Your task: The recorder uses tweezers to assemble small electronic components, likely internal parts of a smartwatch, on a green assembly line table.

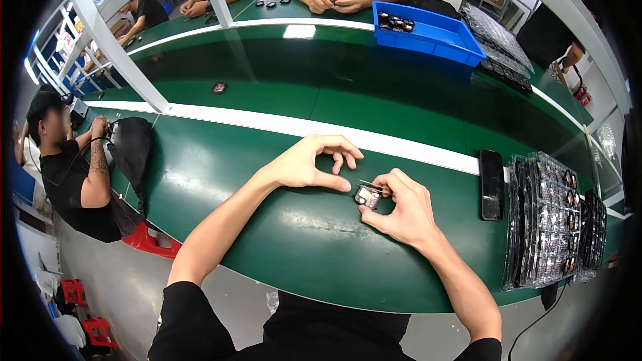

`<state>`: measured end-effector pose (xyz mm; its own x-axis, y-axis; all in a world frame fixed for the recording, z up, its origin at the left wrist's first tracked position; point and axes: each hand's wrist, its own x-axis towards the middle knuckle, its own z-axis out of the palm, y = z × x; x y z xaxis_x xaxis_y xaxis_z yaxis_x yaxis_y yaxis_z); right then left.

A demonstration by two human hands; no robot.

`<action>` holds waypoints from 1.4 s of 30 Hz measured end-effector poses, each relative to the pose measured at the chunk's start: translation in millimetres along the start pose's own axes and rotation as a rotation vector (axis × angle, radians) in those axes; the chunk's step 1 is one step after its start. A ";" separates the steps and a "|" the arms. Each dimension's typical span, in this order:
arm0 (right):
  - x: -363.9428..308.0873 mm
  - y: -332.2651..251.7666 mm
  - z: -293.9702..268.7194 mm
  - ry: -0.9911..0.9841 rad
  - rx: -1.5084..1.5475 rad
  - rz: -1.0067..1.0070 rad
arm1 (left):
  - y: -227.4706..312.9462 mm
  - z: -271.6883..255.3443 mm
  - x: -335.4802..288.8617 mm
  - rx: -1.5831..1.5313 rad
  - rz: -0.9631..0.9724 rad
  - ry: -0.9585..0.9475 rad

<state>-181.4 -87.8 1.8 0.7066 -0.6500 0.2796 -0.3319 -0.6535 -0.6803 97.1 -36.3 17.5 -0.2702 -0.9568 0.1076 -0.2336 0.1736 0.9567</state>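
Above the green table, my left hand [306,163] is open, thumb and fingers apart and curved, with nothing between them. Close to its right, my right hand [402,210] grips a small black electronic module [368,196] by its edge, between thumb and fingers. White, yellow and reddish bits show on the module's face. A thin metal tool, which looks like tweezers [372,184], sticks out leftward from the right hand's fingers, just over the module. My left thumb tip is near the module but apart from it.
A black phone [491,184] lies on the right, beside stacked clear trays [539,220] of parts. Past the white strip, one small module [219,87] sits on the green belt. A blue bin [428,35] stands at the far side. Co-workers sit across and at the left, near a black bag [132,154].
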 end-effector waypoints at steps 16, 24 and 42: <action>-73.0 -29.4 -101.4 0.201 -0.135 -0.024 | -135.5 -253.8 -81.4 1.228 -0.397 1.060; -152.9 -21.5 -215.2 0.678 -0.401 0.143 | -169.0 -308.5 -78.6 1.097 -0.247 0.973; -115.9 110.2 -368.9 0.608 -0.645 0.803 | 10.1 56.3 -25.4 0.775 0.242 0.238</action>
<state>-530.4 -227.6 144.4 -0.1998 -0.9248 0.3237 -0.9186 0.0618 -0.3904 49.0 2.9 9.2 -0.2115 -0.8813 0.4226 -0.7925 0.4077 0.4536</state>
